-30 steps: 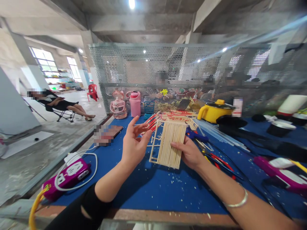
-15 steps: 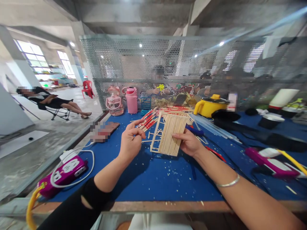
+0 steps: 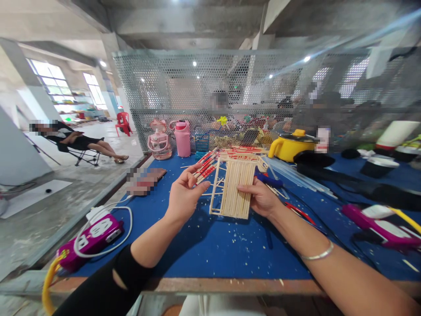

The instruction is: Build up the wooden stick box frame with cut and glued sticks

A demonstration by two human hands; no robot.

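Observation:
My right hand (image 3: 265, 198) grips a small structure of glued wooden sticks (image 3: 236, 188) by its right edge, thumb across the front. Its face is a panel of sticks laid side by side, with an open stick frame along the left and more stickwork behind the top. My left hand (image 3: 183, 196) hovers left of it, apart from it, with thumb stretched out, fingers bent and nothing visible in them. Red-marked sticks (image 3: 207, 169) lie behind my left hand, and loose short sticks show through the frame. A blue-handled tool (image 3: 270, 180) lies behind my right hand, partly hidden.
The blue tabletop (image 3: 210, 259) carries wood scraps. On the left are a purple power strip (image 3: 98, 239) and a pink bottle (image 3: 183, 138); to the right, a yellow pot (image 3: 289, 147), clear glue sticks (image 3: 299, 177) and another purple strip (image 3: 378, 228). Perforated metal screen (image 3: 184, 87) stands behind. A person reclines far left.
My left hand's raised index finger has bent down and its thumb has stretched toward the stick structure. The structure has turned slightly in my right hand. The view has shifted a little.

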